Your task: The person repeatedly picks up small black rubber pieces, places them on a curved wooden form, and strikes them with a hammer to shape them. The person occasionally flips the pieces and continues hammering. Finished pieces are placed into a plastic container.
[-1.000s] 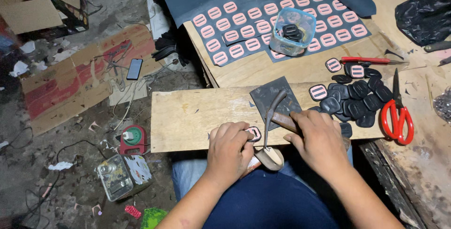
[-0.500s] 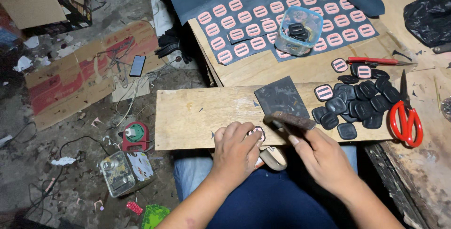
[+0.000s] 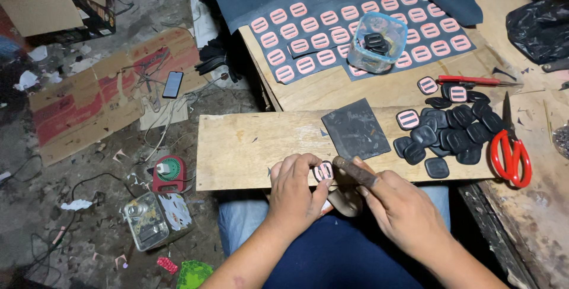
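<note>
Left hand (image 3: pixel 296 185): your grip is pinched on a small pink-and-black buckle piece (image 3: pixel 323 170), fingers curled, thumb beneath, at the near edge of the wooden board (image 3: pixel 249 147).
Right hand (image 3: pixel 400 203): your grip is wrapped around a dark tool handle (image 3: pixel 354 171), wrist angled in from the near right, its tip just beside the piece.
Far of the hands: a dark square pad (image 3: pixel 354 129).
Right: a pile of black pieces (image 3: pixel 450 138); red scissors (image 3: pixel 511 152).
Far surface: rows of pink pieces (image 3: pixel 308 46); a clear tub (image 3: pixel 378 41).
</note>
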